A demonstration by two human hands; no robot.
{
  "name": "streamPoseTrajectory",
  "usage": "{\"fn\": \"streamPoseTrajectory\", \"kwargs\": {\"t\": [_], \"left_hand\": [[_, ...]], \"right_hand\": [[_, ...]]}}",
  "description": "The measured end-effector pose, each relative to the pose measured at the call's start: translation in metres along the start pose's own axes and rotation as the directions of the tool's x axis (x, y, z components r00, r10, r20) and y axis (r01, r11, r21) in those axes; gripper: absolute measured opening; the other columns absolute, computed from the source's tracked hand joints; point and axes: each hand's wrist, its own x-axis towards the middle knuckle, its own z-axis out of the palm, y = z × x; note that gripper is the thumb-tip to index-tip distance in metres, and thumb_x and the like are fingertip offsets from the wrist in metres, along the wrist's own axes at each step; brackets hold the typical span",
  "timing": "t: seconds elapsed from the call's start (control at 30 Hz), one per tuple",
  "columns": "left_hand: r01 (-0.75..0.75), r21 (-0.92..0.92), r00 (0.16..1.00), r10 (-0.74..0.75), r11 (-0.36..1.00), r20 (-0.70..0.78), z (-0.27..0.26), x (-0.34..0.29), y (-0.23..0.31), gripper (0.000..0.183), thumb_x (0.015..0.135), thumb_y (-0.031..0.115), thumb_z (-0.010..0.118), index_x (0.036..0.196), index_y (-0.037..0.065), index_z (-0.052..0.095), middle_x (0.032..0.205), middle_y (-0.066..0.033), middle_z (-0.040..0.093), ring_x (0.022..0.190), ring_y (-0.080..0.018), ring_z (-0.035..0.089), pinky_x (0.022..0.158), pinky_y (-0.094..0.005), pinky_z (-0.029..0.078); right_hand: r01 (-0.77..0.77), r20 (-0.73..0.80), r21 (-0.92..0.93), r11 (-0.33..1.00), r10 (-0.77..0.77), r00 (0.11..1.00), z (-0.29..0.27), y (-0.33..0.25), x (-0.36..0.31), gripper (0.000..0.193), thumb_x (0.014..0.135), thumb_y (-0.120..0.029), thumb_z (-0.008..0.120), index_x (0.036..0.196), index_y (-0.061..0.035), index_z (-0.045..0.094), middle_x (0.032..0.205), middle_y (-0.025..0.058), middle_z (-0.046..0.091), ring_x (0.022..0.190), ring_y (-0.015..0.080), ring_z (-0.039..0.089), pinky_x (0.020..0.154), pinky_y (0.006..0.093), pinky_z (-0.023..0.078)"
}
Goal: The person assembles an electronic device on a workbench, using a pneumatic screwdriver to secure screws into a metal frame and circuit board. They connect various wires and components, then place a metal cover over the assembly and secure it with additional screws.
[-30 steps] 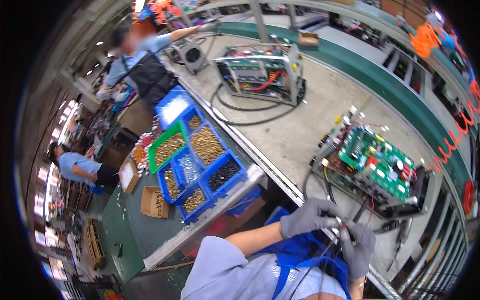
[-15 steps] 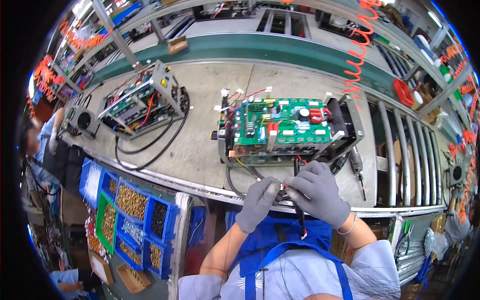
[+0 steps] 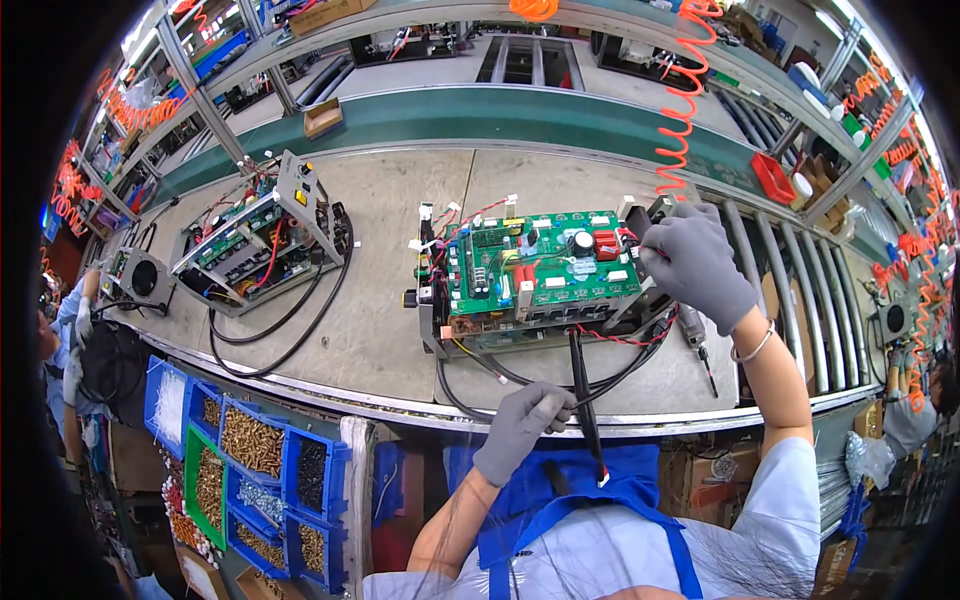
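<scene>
A power unit with a green circuit board (image 3: 540,262) on top stands in a metal frame on the bench. My right hand (image 3: 697,262), in a grey glove, reaches over its right end, fingers pinched beside the red capacitors; whatever they grip is hidden. A twisted red wire (image 3: 625,341) runs from under the board toward that end. My left hand (image 3: 525,428), also gloved, is closed at the bench's front edge. Black cable (image 3: 465,402) loops pass close by its fingers, though I cannot tell if it holds one. A black sleeved cable (image 3: 585,400) hangs over the edge beside it.
A second open-framed unit (image 3: 262,235) with a black cable stands to the left. On the right lie a power screwdriver (image 3: 695,330) and a roller conveyor (image 3: 800,300). Blue bins (image 3: 310,470) of screws sit at lower left. An orange coiled hose (image 3: 677,120) hangs above.
My right hand has left the left hand's side and moved up and right to the unit's right end. The red wire now stretches that way. My left hand has lowered slightly.
</scene>
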Motion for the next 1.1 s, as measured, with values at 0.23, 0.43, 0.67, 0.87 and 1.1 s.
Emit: {"fn": "streamPoseTrajectory", "kwargs": {"t": [0.23, 0.43, 0.67, 0.87, 1.1], "left_hand": [[0.063, -0.001, 0.99, -0.063, 0.998, -0.127, -0.016, -0.014, -0.027, 0.03, 0.1, 0.028, 0.053, 0.104, 0.001, 0.065, 0.084, -0.0021, 0.064, 0.072, -0.0077, 0.058, 0.066, -0.0222, 0.047], [0.072, -0.009, 0.988, -0.073, 0.997, -0.137, -0.024, -0.013, -0.037, 0.031, 0.099, 0.03, 0.055, 0.106, 0.001, 0.065, 0.085, -0.0018, 0.065, 0.073, -0.008, 0.059, 0.066, -0.0231, 0.048], [0.102, 0.006, 0.984, -0.099, 0.995, -0.151, -0.025, -0.011, -0.041, 0.031, 0.098, 0.029, 0.056, 0.107, 0.001, 0.065, 0.085, -0.0019, 0.065, 0.073, -0.0084, 0.06, 0.067, -0.0232, 0.048], [0.124, 0.002, 0.98, -0.122, 0.992, -0.156, -0.026, -0.011, -0.044, 0.03, 0.097, 0.027, 0.055, 0.107, 0.001, 0.066, 0.086, -0.0021, 0.066, 0.073, -0.0086, 0.06, 0.067, -0.0234, 0.048], [0.146, 0.011, 0.978, -0.143, 0.989, -0.149, -0.026, -0.008, -0.042, 0.029, 0.098, 0.026, 0.054, 0.107, 0.001, 0.066, 0.085, -0.0018, 0.065, 0.073, -0.008, 0.059, 0.067, -0.0237, 0.048]], "right_hand": [[-0.028, 0.128, 0.021, 0.999, 0.025, 0.991, 0.003, -0.002, 0.019, 0.014, 0.077, -0.022, 0.064, 0.075, -0.0107, 0.072, 0.069, 0.0091, 0.064, 0.083, 0.0292, 0.058, 0.087, 0.044, 0.04], [0.0, 0.114, 0.018, 1.0, -0.002, 0.993, 0.003, -0.002, 0.019, 0.015, 0.078, -0.023, 0.065, 0.077, -0.0106, 0.073, 0.071, 0.0094, 0.065, 0.084, 0.0287, 0.06, 0.086, 0.0425, 0.041], [-0.017, 0.14, 0.029, 0.999, 0.013, 0.99, 0.002, 0.004, 0.019, 0.016, 0.079, -0.024, 0.065, 0.078, -0.0102, 0.074, 0.071, 0.0092, 0.065, 0.081, 0.0278, 0.06, 0.08, 0.0405, 0.042], [-0.013, 0.145, 0.013, 1.0, 0.011, 0.989, 0.003, 0.002, 0.021, 0.017, 0.079, -0.025, 0.065, 0.077, -0.0101, 0.073, 0.07, 0.0092, 0.065, 0.08, 0.0276, 0.06, 0.08, 0.0406, 0.042], [0.013, 0.149, -0.049, 0.999, -0.005, 0.989, 0.005, -0.001, 0.023, 0.017, 0.079, -0.026, 0.067, 0.075, -0.0113, 0.073, 0.067, 0.0089, 0.063, 0.081, 0.0267, 0.059, 0.08, 0.0406, 0.041]]}}
